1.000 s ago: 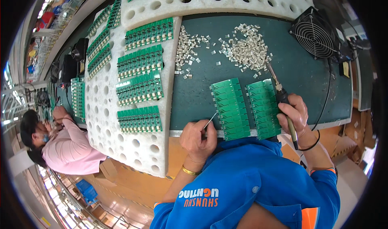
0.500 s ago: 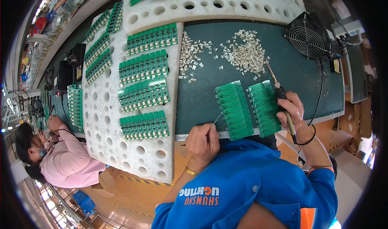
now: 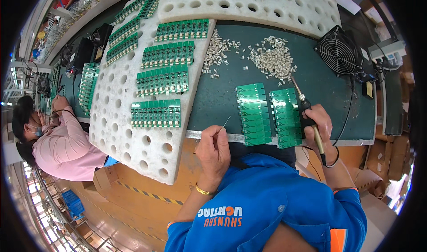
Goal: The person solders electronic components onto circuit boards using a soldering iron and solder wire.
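Two green circuit board panels, a left one and a right one, lie side by side at the table's front edge. My right hand is closed round the handle of a soldering iron, whose tip points up toward a heap of small white connectors. Left of the panels, my left hand pinches a thin strand of solder wire at the table's edge. Both the wire's end and the iron's tip are apart from the panels.
A white foam board with round holes carries several populated green boards; another foam slab lies at the back. A black fan stands at the far right. A co-worker in pink sits at the left.
My head view has turned slightly, so the table and foam boards appear shifted. My left hand sits a little farther left of the panels, still pinching the wire. My right hand keeps the iron.
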Demonstrator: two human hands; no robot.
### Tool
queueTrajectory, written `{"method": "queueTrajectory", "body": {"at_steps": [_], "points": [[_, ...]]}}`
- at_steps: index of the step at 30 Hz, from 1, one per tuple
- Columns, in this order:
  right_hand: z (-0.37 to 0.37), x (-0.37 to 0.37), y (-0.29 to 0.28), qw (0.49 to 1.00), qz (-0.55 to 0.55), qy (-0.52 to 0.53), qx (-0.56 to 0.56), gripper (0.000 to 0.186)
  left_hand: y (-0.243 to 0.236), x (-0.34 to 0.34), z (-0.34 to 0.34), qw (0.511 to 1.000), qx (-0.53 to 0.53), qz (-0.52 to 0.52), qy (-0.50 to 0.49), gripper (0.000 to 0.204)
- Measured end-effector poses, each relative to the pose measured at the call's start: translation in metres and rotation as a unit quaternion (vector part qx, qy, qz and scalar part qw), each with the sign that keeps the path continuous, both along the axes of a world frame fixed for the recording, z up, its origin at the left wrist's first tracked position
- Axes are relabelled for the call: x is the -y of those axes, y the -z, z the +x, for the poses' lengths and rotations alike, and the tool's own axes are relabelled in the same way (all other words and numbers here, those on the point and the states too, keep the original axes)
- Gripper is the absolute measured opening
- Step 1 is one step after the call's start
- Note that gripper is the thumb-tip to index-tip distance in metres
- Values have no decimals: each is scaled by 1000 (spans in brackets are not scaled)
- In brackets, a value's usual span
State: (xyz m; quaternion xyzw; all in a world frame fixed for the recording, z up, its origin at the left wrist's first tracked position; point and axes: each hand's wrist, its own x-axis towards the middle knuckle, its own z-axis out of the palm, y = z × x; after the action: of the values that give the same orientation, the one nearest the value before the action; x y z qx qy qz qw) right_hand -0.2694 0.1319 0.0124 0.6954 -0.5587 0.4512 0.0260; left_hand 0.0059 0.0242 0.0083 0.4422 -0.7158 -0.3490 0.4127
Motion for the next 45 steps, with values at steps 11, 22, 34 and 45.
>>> {"method": "queueTrajectory", "body": {"at_steps": [11, 22, 34, 45], "points": [[40, -3, -51, 987, 81, -76, 117, 39, 1, 2, 4, 998, -3, 55, 34, 9], [43, 7, -50, 980, 115, -79, 143, 36, 6, 16, 0, 998, 20, 0, 51, 7], [44, 16, -48, 979, 118, -65, 154, 36, 19, 14, 0, 997, 32, -69, 33, 14], [41, 16, -41, 979, 108, -61, 161, 40, 18, 12, 0, 995, 41, -83, 35, 10]]}}
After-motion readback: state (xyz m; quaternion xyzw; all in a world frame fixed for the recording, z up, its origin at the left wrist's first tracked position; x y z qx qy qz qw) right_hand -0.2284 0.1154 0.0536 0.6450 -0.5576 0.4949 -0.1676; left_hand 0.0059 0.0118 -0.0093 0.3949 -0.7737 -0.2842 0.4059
